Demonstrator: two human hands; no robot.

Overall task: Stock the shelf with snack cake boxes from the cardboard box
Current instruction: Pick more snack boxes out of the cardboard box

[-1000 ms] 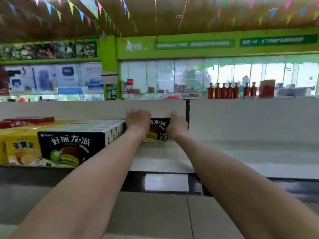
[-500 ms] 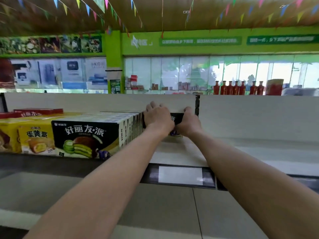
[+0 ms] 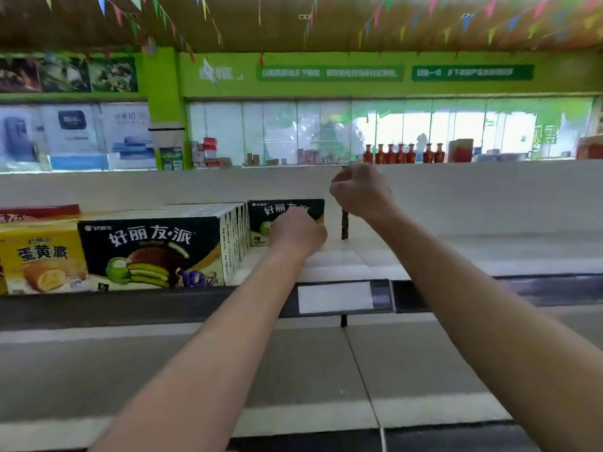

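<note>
The shelf (image 3: 456,252) lies bare to the right of the far black box (image 3: 287,212), with only a dark post (image 3: 344,225) standing at its back just right of that box. On the left, the row of black boxes (image 3: 150,249) and the yellow boxes (image 3: 42,256) fill the shelf from front edge to back panel (image 3: 163,187), so no hand passes there.

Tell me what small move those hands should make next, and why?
Probably draw the left hand back off the black snack cake box. That box stands upright at the back of the white shelf, and the right hand is raised beside it, holding nothing.
</note>
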